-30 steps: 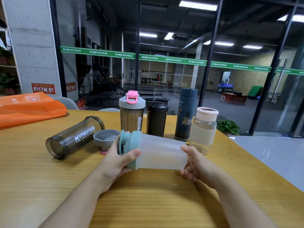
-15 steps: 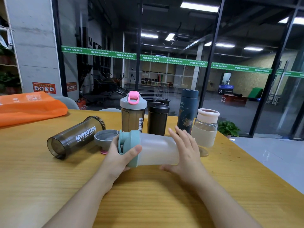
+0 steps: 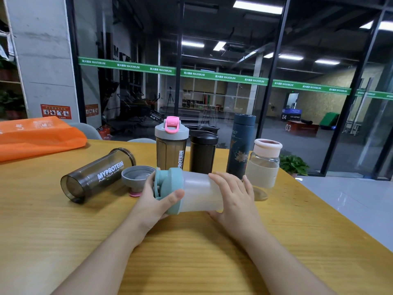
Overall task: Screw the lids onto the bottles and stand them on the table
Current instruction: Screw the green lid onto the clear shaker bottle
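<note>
A frosted white bottle [image 3: 200, 194] lies sideways above the wooden table [image 3: 191, 252], its teal lid [image 3: 172, 184] pointing left. My left hand [image 3: 155, 201] grips the teal lid, thumb across its rim. My right hand [image 3: 234, 196] wraps over the bottle's body near its base. To the left a smoky MYPROTEIN bottle [image 3: 97, 175] lies on its side without a lid. Its grey lid with pink cap [image 3: 137, 179] rests upside down beside it.
Upright at the back stand a smoky shaker with grey-pink lid [image 3: 171, 145], a black shaker [image 3: 203, 152], a dark blue flask [image 3: 240, 145] and a glass bottle with pale pink lid [image 3: 264, 162]. An orange bag [image 3: 38, 137] lies far left. The table's right edge drops to the floor.
My right hand moved from the bottle's base end up over its body and now wraps it. The left hand stays on the teal lid.
</note>
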The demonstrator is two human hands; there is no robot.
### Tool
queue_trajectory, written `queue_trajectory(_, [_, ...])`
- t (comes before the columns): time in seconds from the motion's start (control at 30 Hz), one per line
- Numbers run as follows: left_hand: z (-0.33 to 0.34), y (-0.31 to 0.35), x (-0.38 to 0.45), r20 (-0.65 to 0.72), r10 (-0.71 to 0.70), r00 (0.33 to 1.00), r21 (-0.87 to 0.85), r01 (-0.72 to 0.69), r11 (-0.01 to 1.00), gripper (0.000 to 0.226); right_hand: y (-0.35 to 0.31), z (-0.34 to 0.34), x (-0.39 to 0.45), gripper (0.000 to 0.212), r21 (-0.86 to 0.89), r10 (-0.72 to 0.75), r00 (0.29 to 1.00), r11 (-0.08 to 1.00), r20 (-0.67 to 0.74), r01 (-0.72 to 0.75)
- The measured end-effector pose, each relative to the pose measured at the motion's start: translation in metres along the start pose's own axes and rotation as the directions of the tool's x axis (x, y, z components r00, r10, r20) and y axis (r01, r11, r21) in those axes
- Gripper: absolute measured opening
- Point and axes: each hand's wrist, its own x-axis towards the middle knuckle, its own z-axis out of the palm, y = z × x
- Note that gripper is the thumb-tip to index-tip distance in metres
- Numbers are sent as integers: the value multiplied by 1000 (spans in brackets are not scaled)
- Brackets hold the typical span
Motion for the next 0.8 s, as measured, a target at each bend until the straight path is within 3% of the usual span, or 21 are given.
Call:
queue_trajectory(0.2, [5,3,-5,123,40,992,-11,-39,999,117,8,3,-2,78,71,95,994,993,48,-99])
queue_trajectory(0.4, [0,3,-2,48,23,999,-31,-21,999,139,9,-3,2,74,157,174,983,971,64,-182])
queue_trajectory(0.53, [1,7,-2,-36,13,999,-5,-14,1000,140,8,-14,3,66,283,314,943,899,111,-333])
queue_trajectory(0.6, [2,7,-1,-100,-4,995,15,6,1000,120,9,-16,1,72,434,406,899,789,163,-435])
queue_trajectory(0.7, [-1,1,3,-238,-17,971,106,43,993,68,13,-15,0,74,592,512,828,603,226,-535])
queue_trajectory(0.8, [-5,-3,7,-335,13,942,189,54,981,46,22,-14,2,71,667,573,776,472,265,-576])
